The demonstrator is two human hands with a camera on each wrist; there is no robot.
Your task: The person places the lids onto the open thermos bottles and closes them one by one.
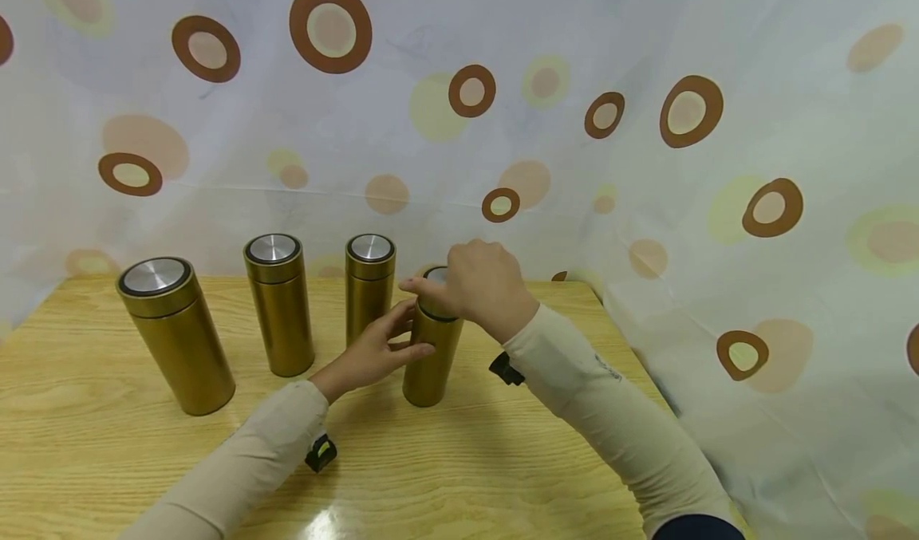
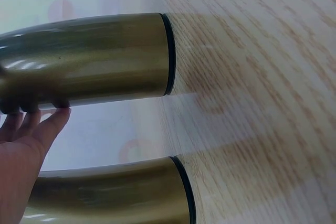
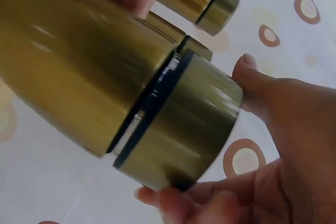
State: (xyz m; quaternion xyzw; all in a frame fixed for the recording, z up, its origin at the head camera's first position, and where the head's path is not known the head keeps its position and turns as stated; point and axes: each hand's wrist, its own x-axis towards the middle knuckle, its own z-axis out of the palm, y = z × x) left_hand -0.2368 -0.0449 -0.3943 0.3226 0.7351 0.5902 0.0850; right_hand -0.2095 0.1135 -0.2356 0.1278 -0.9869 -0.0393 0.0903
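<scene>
A gold vacuum flask [image 1: 428, 372] stands on the table at the right end of a row of similar flasks. My left hand [image 1: 369, 356] holds its body from the left, thumb in front and fingers toward the back. In the left wrist view, the fingertips [image 2: 60, 114] touch the flask's side. Over the top, my right hand [image 1: 491, 289] grips the flask's lid [image 3: 194, 119], thumb on one side and fingers on the other. The right wrist view shows a narrow gap between lid and body, with light threads visible inside it.
To the left stand three more gold flasks: a wide one [image 1: 179, 348], a slimmer one [image 1: 283, 317] and another [image 1: 366, 293] just behind my left hand. All have silver-topped lids on. A patterned curtain [image 1: 402, 149] hangs behind and to the right of the wooden table [image 1: 345, 492].
</scene>
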